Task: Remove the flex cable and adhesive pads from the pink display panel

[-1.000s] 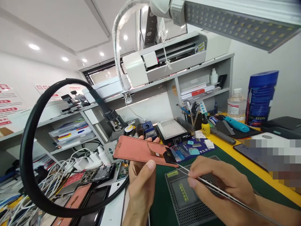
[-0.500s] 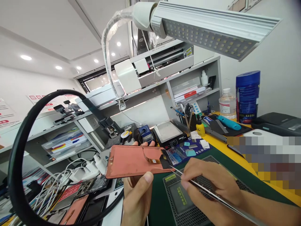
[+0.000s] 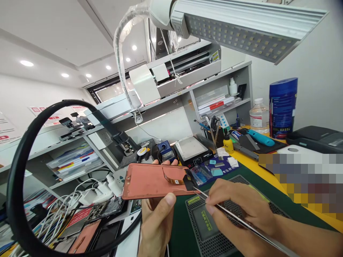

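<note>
A phone screen (image 3: 150,180) with a salmon-coloured back is raised over the bench, tilted toward me. My left hand (image 3: 158,217) is closed on it from below, thumb at the near edge and fingertips showing past the far edge. A thin flex cable (image 3: 171,180) lies across its back and runs to a black patch (image 3: 189,182) near the right end. My right hand (image 3: 235,205) pinches long metal tweezers (image 3: 230,214). Their tips are at the black patch's lower edge; whether they grip anything there is too small to tell.
Below the hands lies a perforated grey mat (image 3: 200,228) on a green work surface (image 3: 179,228). A black hose (image 3: 16,178) loops at left beside tangled white cables (image 3: 53,214). Behind stand a heating plate (image 3: 191,150) and a yellow bottle (image 3: 228,145). An LED lamp (image 3: 241,35) hangs above.
The camera view has shifted slightly. The phone screen is tipped a little flatter, and the tweezer tips sit marginally higher against the black patch. Both hands keep their holds.
</note>
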A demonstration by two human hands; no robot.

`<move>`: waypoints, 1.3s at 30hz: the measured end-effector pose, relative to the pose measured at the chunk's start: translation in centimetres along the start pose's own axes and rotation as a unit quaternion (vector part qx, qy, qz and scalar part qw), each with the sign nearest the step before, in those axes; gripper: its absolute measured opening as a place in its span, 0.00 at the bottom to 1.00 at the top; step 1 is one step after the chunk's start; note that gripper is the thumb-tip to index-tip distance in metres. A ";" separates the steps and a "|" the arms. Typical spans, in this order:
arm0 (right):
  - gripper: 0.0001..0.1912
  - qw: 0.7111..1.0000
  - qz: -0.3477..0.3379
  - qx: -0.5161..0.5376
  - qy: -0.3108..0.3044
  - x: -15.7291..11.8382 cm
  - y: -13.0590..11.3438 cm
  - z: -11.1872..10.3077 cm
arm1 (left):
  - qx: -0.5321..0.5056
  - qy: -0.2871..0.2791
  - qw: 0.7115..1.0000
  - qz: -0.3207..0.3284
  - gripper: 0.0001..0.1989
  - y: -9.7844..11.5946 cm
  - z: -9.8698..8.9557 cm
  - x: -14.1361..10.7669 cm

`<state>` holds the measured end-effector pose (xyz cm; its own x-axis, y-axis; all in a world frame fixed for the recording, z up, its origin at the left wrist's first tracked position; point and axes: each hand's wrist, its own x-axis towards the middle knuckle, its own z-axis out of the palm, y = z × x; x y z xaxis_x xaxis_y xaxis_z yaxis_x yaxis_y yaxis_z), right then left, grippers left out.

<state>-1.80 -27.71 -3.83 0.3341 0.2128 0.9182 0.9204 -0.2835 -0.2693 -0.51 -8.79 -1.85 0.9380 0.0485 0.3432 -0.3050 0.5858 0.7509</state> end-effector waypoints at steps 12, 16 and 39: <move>0.14 1.000 0.004 0.007 -0.005 0.1 -0.2 -0.1 | 0.021 -0.009 1.000 0.006 0.40 -0.4 0.4 -0.1; 0.16 1.000 0.004 0.013 -0.028 0.1 -0.2 -0.3 | 0.034 -0.004 0.999 0.026 0.36 -0.2 1.5 -0.4; 0.14 0.999 0.025 0.029 -0.026 0.2 0.1 -0.2 | 0.088 -0.012 0.996 0.011 0.40 -0.5 0.8 -0.3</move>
<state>-1.68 -27.85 -3.64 0.3879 0.2487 0.8875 0.9125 -0.2397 -0.3316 -0.75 -9.74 -1.88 0.9274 0.0380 0.3722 -0.3510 0.4331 0.8302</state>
